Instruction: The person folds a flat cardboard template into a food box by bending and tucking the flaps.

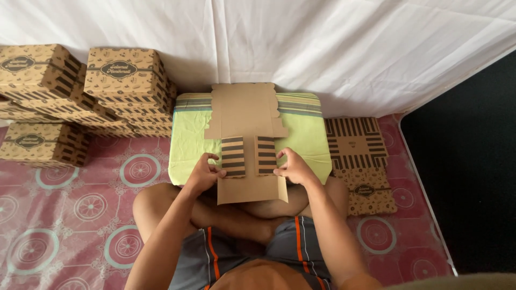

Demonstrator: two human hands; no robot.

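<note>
A flat brown cardboard box blank [246,115] lies plain side up on a green striped cushion [303,137] in front of my crossed legs. Its two side flaps, printed with dark stripes, are folded inward over the middle. My left hand [205,173] presses the left striped flap [233,156] with thumb and fingers. My right hand [293,168] pinches the right striped flap [266,156]. The blank's near end [251,190] hangs over the cushion's edge above my shins.
Several assembled printed brown boxes [124,80] are stacked at the left against a white cloth wall [322,48]. A pile of flat unfolded blanks [359,156] lies to the right of the cushion. A pink patterned mat [70,215] covers the floor; dark floor lies at far right.
</note>
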